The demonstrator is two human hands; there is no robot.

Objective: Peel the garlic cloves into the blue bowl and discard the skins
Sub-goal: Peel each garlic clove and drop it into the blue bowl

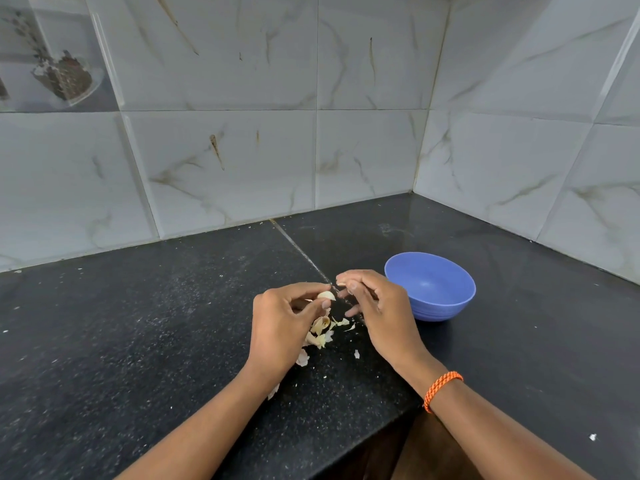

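A black speckled counter (138,341) runs into a corner of pale marbled wall tiles (221,161), and one tile at the far left carries a printed picture of a basket (65,77). A thin joint line (298,249) crosses the counter from the back wall toward the hands. The blue bowl (431,287) stands toward the back right corner, just beside the right hand, and its inside looks bare from here. A loose heap of garlic skins (320,332) lies on the counter between and under the two hands, with a few stray flakes nearer the front edge. The left hand (280,323) pinches a pale garlic clove (326,295) between thumb and fingertips, held above the skins. The right hand (374,306), an orange braided band (441,389) on its wrist, reaches in with curled fingers close to the clove; whether it grips any skin I cannot tell.
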